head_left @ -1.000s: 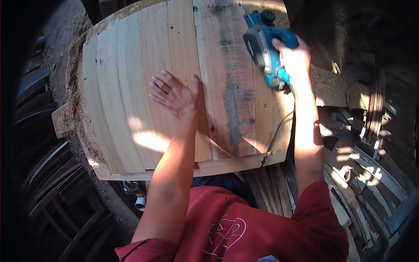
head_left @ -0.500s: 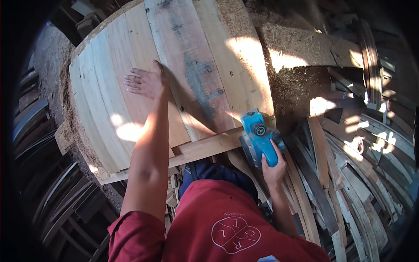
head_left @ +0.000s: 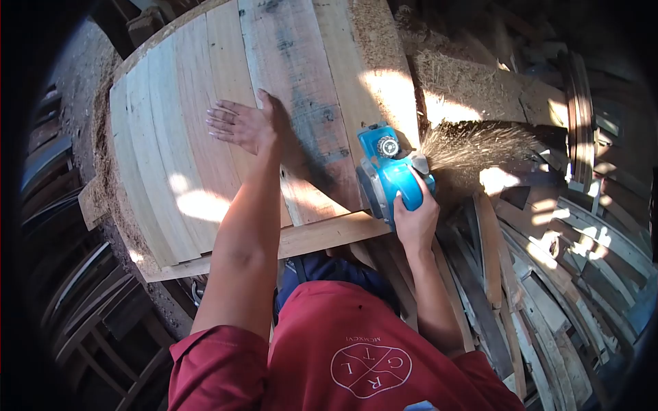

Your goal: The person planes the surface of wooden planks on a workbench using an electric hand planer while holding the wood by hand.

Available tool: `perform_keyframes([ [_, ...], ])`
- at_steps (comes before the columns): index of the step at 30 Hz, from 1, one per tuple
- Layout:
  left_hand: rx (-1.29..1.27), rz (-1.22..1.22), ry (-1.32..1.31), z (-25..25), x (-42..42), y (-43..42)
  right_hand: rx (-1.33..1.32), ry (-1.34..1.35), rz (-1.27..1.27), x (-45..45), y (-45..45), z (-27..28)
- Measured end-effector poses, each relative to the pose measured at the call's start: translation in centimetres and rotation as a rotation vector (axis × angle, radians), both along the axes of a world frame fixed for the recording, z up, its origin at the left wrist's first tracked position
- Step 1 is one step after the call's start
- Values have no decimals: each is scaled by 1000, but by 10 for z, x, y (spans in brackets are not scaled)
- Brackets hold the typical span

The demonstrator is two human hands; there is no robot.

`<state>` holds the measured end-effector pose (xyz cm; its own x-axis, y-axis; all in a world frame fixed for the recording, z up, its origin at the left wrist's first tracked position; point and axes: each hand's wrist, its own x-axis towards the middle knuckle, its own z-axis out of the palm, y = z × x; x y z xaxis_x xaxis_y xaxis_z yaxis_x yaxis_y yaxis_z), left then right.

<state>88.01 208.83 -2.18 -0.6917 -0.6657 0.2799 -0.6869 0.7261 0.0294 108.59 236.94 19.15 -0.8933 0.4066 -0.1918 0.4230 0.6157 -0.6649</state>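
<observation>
My right hand (head_left: pixel 417 218) is wrapped round the handle of a blue electric planer (head_left: pixel 395 168). The planer sits on the right-hand part of a wide panel of joined boards (head_left: pixel 199 89), near its front corner. Wood shavings (head_left: pixel 480 145) spray out from the tool's right side. Flat on the boards, to the left of the dark-stained plank (head_left: pixel 312 113), rests my left hand (head_left: pixel 250 127), its fingers spread. A narrow wooden strip (head_left: pixel 329 233) runs along the panel's near edge. The planer's underside is hidden.
Scrap boards and offcuts (head_left: pixel 548 288) lie heaped at the right. Sawdust (head_left: pixel 106 171) is piled along the panel's left edge. A shavings-covered board (head_left: pixel 473 79) extends to the right at the back. Curved timber pieces (head_left: pixel 51 171) are stacked at the far left.
The planer has moved forward and slightly left, from the panel's near edge onto its boards. Shavings now fly out to the right. My left hand remains flat on the panel.
</observation>
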Motion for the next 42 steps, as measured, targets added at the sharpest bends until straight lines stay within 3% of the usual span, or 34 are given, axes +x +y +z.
perform_keyframes([
  [10,52,-9,-16,14,4,4,-85,126,112,-89,2,-24],
  [18,66,-21,-59,18,5,4,39,200,197,-212,-9,-50],
  [20,54,-19,-76,20,5,5,-111,172,151,-249,-18,-44],
  [23,45,-15,-107,26,6,7,-84,274,227,-295,-30,-38],
  [25,49,-5,-120,32,5,9,-173,207,210,-328,-30,-46],
  [27,75,-18,-126,38,4,9,184,100,103,-355,-39,-43],
  [35,104,-16,-144,44,4,10,306,80,141,-469,-52,-49],
  [39,137,-29,-126,44,5,9,358,206,168,-532,-47,-72],
  [41,153,-26,-125,52,4,11,190,368,241,-562,-58,-66],
  [42,172,-29,-128,55,3,11,159,290,182,-574,-65,-61],
])
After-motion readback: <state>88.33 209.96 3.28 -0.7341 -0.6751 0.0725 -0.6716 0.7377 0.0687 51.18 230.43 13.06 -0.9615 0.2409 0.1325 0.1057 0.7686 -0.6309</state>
